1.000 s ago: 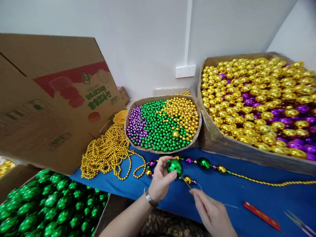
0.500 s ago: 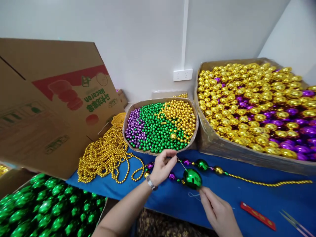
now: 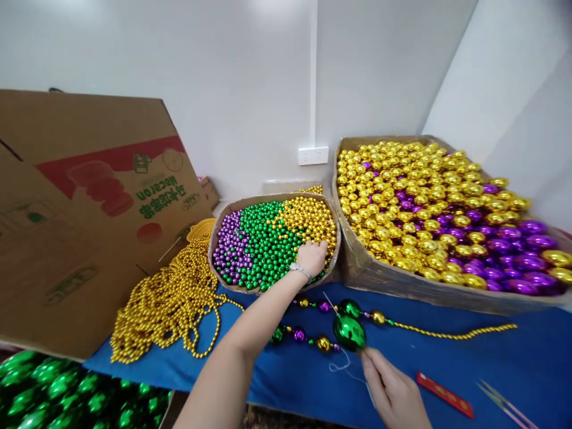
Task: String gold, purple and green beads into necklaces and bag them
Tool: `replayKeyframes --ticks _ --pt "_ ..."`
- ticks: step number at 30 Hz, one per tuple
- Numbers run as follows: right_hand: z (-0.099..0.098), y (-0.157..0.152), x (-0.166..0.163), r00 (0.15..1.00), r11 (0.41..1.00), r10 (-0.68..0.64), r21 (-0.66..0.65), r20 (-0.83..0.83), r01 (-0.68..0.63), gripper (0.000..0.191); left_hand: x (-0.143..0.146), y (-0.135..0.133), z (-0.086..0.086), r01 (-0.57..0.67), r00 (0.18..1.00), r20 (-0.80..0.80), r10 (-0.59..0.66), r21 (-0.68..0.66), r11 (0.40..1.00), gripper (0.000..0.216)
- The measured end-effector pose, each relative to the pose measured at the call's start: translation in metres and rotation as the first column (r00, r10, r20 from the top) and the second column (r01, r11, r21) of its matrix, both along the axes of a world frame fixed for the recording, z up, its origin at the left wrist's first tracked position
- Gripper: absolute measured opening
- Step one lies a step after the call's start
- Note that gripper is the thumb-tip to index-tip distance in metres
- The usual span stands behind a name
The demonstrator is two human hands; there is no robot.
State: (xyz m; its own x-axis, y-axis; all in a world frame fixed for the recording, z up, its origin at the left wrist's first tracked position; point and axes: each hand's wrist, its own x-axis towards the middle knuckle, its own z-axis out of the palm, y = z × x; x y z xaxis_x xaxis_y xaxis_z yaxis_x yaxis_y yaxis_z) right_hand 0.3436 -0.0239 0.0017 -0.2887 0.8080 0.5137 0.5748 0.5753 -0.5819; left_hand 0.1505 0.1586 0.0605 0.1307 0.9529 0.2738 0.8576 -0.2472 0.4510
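Observation:
My left hand [image 3: 311,256] reaches into a shallow cardboard tray [image 3: 223,213] of small purple, green and gold beads, fingers curled down among the gold ones; what they grip is hidden. My right hand [image 3: 391,390] rests on the blue cloth [image 3: 513,363], fingers pinched on a thin white thread [image 3: 342,364] just below a large green bead [image 3: 349,332]. That bead sits on a partly strung strand [image 3: 313,341] of green, purple and gold beads lying across the cloth.
A big box [image 3: 388,286] of large gold and purple beads stands at the right. A heap of gold bead chains [image 3: 170,301] lies left of the tray, beside a brown carton [image 3: 80,202]. Large green beads [image 3: 49,390] fill a box bottom left. A red tool [image 3: 444,395] and tweezers [image 3: 504,405] lie at right.
My left hand let go of the strand and moved up into the bead tray. The large green bead slid right along the thread toward my right hand. The view shifted right.

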Motion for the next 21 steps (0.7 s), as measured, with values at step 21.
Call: replayKeyframes --ticks 21 --pt "-0.006 -0.004 0.005 0.995 0.998 -0.056 0.047 0.086 0.052 0.026 -0.004 -0.12 -0.003 0.329 -0.067 0.944 0.324 -0.285 0.9 0.028"
